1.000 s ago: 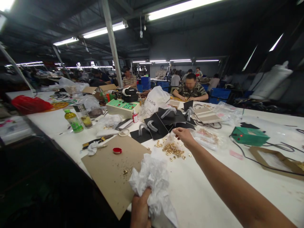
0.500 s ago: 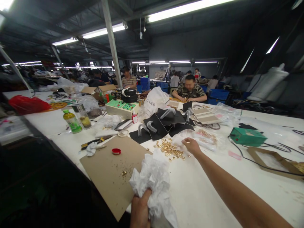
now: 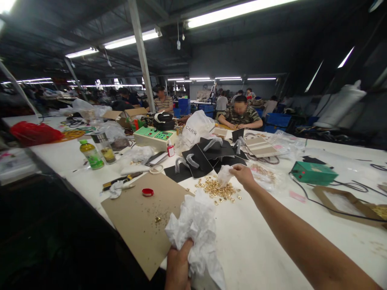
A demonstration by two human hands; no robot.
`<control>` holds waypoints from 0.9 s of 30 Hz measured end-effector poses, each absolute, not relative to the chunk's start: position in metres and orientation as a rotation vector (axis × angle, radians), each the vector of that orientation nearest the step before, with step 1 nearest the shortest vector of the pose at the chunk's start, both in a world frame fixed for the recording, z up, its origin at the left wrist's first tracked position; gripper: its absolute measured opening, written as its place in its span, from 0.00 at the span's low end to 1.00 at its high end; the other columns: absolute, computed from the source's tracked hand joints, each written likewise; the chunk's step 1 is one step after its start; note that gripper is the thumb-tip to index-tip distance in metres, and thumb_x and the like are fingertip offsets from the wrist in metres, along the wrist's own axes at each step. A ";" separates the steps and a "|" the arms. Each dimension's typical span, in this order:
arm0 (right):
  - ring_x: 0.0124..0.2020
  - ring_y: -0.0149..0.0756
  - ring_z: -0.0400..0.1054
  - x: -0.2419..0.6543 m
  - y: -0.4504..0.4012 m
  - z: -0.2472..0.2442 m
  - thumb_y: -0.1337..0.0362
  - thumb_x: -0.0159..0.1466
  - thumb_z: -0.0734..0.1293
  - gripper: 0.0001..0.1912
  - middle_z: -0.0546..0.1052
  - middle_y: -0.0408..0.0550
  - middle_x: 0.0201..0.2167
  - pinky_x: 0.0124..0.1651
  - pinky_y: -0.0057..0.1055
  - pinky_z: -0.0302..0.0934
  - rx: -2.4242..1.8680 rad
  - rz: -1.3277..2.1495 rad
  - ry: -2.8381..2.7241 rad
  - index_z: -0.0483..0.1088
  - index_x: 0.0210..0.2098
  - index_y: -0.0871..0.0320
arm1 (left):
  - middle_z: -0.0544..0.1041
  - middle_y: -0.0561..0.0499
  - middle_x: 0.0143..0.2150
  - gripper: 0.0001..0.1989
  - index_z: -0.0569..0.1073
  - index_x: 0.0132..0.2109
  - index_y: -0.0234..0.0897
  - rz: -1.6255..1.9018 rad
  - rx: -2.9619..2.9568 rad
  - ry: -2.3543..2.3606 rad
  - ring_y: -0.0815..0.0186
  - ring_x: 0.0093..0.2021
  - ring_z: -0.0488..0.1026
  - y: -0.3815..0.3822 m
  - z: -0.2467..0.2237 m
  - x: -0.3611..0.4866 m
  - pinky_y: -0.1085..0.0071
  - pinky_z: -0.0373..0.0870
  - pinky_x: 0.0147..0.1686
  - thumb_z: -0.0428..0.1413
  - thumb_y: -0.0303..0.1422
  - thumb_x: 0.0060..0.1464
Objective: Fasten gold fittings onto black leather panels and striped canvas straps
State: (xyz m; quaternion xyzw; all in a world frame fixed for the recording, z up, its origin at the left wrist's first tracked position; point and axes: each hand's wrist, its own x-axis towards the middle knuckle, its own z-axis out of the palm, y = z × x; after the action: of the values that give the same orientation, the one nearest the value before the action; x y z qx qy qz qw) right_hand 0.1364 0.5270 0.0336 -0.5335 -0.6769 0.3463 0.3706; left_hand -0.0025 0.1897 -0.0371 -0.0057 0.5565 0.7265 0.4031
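Observation:
Crumpled white tissue paper [image 3: 193,229] bunches up at the near edge of the table, with my left hand [image 3: 179,262] closed around its lower end. My right hand [image 3: 242,176] reaches out across the table and pinches a smaller thin white sheet [image 3: 224,176], paper or soft plastic. That sheet hangs over a pile of small gold metal fittings [image 3: 216,190]. Left of the tissue lies a brown board [image 3: 133,217] bearing a few gold fittings [image 3: 157,219], dark specks and a red ring-shaped piece [image 3: 148,192].
Black panels [image 3: 198,161] with grey curved handles lie beyond the gold pile. Pliers [image 3: 122,181], a green bottle [image 3: 91,154] and a control box [image 3: 155,138] stand leftward. At right are a green box [image 3: 314,173] with cables and a cardboard tray [image 3: 341,217]. A co-worker [image 3: 241,114] sits opposite.
The smaller white sheet has come up off the table in my right hand and now hangs over the gold pile. My left hand stays on the tissue paper.

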 end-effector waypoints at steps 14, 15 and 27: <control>0.30 0.32 0.65 0.130 0.532 0.111 0.49 0.48 0.72 0.25 0.77 0.47 0.30 0.35 0.28 0.59 -1.061 0.908 -1.554 0.77 0.38 0.63 | 0.82 0.39 0.44 0.30 0.75 0.53 0.29 1.855 0.022 1.360 0.50 0.51 0.81 0.187 -0.032 -0.002 0.62 0.78 0.48 0.69 0.36 0.42; 0.30 0.32 0.65 0.131 0.532 0.113 0.49 0.48 0.71 0.25 0.77 0.47 0.30 0.35 0.28 0.59 -1.052 0.892 -1.554 0.77 0.38 0.63 | 0.82 0.39 0.44 0.30 0.75 0.53 0.29 1.855 0.035 1.369 0.50 0.50 0.81 0.186 -0.031 -0.002 0.63 0.78 0.47 0.69 0.36 0.42; 0.29 0.31 0.64 0.130 0.460 0.153 0.51 0.47 0.75 0.22 0.75 0.45 0.28 0.35 0.28 0.57 -0.922 1.027 -1.523 0.74 0.34 0.62 | 0.82 0.37 0.45 0.30 0.74 0.54 0.26 1.801 0.145 1.355 0.50 0.48 0.81 0.183 -0.038 -0.009 0.65 0.77 0.43 0.67 0.36 0.44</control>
State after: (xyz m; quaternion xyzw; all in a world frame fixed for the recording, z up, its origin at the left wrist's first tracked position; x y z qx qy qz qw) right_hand 0.1302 0.4599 0.1530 -0.3839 -0.6345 0.4276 0.5169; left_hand -0.0090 0.1826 -0.0377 0.0580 0.5426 0.7209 0.4273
